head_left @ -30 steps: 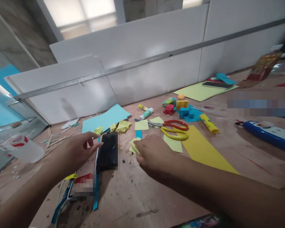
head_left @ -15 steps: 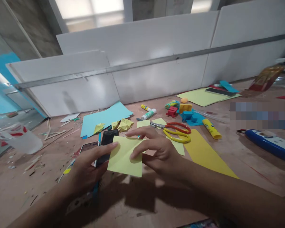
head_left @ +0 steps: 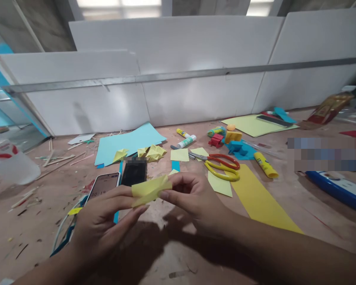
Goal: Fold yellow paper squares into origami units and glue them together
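A small yellow paper square point(head_left: 150, 190) is held above the table, bent nearly edge-on between both hands. My left hand point(head_left: 103, 221) pinches its left end between thumb and fingers. My right hand point(head_left: 192, 200) pinches its right end, fingers curled. Just behind the paper lie two phones point(head_left: 133, 171) side by side, one with a lit screen. Crumpled yellow paper pieces point(head_left: 152, 152) sit beyond the phones.
Red-and-yellow scissors point(head_left: 222, 164), glue sticks point(head_left: 185, 139), a long yellow sheet point(head_left: 261, 200), a light blue sheet point(head_left: 127, 142) and small coloured paper models point(head_left: 231, 140) lie on the table. A plastic cup point(head_left: 8, 162) is at the left, a blue power strip point(head_left: 341, 186) at the right, white panels behind.
My right hand picked the yellow square up from the table, my left hand left the phone and joined it. The flat square is now bent between both hands.
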Motion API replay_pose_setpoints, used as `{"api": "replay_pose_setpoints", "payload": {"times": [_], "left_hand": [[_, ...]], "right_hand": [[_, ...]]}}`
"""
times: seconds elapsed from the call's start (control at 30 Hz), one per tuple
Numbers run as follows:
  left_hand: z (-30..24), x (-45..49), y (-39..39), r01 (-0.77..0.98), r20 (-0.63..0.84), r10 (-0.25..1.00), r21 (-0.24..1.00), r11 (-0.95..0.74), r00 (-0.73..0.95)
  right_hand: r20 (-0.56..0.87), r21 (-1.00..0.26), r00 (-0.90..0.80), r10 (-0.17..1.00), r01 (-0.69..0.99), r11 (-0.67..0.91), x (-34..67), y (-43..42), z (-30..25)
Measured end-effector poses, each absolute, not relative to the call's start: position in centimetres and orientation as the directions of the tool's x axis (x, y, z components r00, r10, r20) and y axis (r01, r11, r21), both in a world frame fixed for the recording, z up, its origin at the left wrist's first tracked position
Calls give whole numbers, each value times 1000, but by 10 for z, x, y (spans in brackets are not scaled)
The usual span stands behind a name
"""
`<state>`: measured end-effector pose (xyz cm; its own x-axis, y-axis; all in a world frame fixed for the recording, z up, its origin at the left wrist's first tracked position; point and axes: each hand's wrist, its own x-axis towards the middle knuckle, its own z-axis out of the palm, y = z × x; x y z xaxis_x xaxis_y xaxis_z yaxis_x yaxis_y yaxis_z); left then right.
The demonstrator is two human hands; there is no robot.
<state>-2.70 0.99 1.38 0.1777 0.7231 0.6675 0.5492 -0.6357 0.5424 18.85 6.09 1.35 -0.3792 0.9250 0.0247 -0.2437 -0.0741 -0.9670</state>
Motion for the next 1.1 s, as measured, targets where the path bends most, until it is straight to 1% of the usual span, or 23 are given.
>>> {"api": "replay_pose_setpoints", "payload": {"times": [0.07,0.17,0.3,0.43,0.53,0.73,0.9,1.0,1.1], "left_hand": [[13,-23,9,536,634,763,603,-591,128],[11,-18,8,531,604,791,642,-554,96],[8,-15,8,516,599,786,630,-580,151],[7,-16,7,508,563,793,625,-592,231],[5,-19,7,519,568,785,607,-602,247],[-2,-22,6,521,592,751,560,-644,292],[-4,-23,4,595,614,743,501,-628,267],[-3,-24,5,583,603,729,479,-656,324],[-2,-24,7,558,615,687,437,-705,387]], "right_hand": [[20,-960,-355,935,-267,-81,189,59,15],[15,-954,-375,927,-283,-99,189,57,15],[13,-958,-436,900,-262,-113,187,57,14],[20,-974,-417,909,-212,-76,187,57,13],[37,-986,-405,913,-162,-31,189,57,11],[44,-993,-425,904,-116,-6,190,57,7],[45,-998,-432,901,-52,25,191,57,7],[65,-998,-439,896,-19,63,192,57,7],[85,-996,-440,894,-4,92,193,58,4]]}}
